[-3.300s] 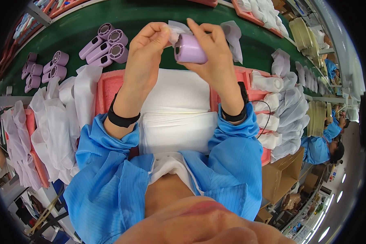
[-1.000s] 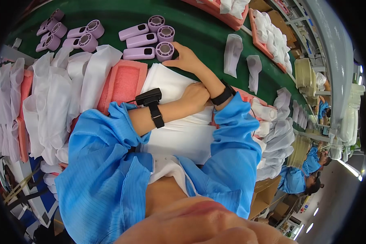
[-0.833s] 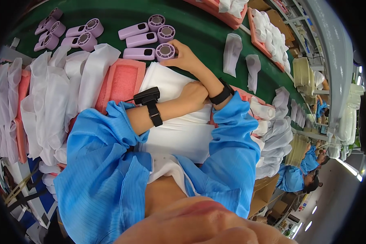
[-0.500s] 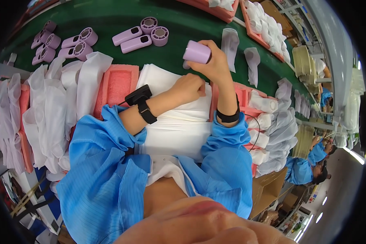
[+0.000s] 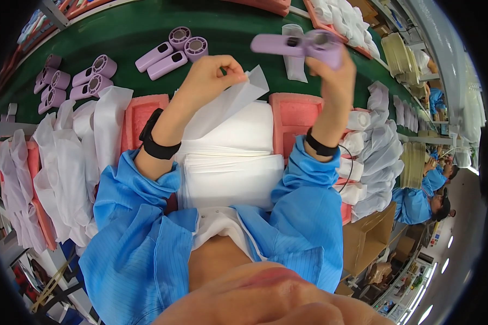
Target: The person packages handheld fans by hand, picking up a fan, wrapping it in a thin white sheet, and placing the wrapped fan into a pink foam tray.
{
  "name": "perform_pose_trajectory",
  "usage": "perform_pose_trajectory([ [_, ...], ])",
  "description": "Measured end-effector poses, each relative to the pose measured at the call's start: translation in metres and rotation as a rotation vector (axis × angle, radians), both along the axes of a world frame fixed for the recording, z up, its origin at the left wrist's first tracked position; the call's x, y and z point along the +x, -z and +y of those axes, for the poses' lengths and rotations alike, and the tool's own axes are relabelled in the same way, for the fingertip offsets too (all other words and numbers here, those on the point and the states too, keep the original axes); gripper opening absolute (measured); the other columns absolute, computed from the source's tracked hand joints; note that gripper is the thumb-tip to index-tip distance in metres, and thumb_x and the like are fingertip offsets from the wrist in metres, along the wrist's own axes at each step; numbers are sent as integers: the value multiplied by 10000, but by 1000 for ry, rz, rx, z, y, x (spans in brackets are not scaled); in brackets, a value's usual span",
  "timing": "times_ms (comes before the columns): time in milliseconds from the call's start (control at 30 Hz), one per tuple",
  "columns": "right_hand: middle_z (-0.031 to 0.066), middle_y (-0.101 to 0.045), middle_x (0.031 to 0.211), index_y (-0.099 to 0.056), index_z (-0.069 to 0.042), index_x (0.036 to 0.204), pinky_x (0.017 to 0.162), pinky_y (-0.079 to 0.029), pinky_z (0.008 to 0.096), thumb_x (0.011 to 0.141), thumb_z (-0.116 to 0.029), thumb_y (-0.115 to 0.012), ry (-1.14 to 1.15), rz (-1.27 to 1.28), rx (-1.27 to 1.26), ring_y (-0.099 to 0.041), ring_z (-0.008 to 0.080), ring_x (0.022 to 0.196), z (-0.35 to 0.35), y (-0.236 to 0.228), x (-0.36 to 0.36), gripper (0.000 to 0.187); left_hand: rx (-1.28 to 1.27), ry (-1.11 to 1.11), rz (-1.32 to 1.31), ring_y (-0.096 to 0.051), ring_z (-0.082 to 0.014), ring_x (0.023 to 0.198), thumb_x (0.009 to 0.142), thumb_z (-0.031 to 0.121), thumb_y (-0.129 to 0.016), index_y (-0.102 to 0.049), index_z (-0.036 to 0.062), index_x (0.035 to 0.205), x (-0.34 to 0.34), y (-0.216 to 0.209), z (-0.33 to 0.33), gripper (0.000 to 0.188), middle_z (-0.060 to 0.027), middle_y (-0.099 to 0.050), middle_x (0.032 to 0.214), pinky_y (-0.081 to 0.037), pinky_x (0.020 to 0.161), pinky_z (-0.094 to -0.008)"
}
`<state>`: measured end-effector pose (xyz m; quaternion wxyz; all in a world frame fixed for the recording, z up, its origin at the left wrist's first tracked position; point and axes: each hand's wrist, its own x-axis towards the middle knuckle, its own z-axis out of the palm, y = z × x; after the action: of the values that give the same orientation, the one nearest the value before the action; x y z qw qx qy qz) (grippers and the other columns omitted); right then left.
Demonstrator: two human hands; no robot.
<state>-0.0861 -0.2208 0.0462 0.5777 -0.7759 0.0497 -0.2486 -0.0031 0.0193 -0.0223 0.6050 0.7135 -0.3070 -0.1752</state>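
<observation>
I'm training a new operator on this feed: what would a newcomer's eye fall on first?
Probably the purple handheld device, held in the right grip at upper right, against the green surface. Next, the translucent wrapping pinched in the left grip above centre, overlapping the white stack before the chest.

Got a filmy translucent white sheet point(image 5: 225, 106) pinched in my left hand point(image 5: 212, 81), and my right hand point(image 5: 337, 76) is gripping a kinda blurry lilac plastic handheld fan point(image 5: 271, 45) above the flat green tabletop point(image 5: 127, 32).
</observation>
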Motion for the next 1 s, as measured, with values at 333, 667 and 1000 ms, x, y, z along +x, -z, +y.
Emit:
perform_pose_trajectory([
  [333,77,-618,1009,-561,8,1090,815,-474,272,548,-31,-767,-324,-40,-314,-607,171,887,38,-17,-18,581,-456,-32,306,-536,-59,657,889,146,-628,-612,62,923,-5,-22,12,93,24,-593,798,-417,588,-197],
  [667,119,-509,1073,-557,-85,1252,784,-480,309,571,47,-774,-114,-144,-692,-553,261,951,90,17,7,726,-787,-207,296,-587,-105,782,896,68,-602,-574,61,963,-13,-22,2,73,-4,-626,890,-475,697,-248],
  [1000,146,-497,1087,-511,-46,1297,774,-486,342,586,16,-784,25,-198,-748,-543,309,943,92,15,2,764,-361,-478,-814,-604,-207,708,764,-72,-621,-649,33,864,-56,-34,-15,148,-71,-642,862,-476,600,-286],
])
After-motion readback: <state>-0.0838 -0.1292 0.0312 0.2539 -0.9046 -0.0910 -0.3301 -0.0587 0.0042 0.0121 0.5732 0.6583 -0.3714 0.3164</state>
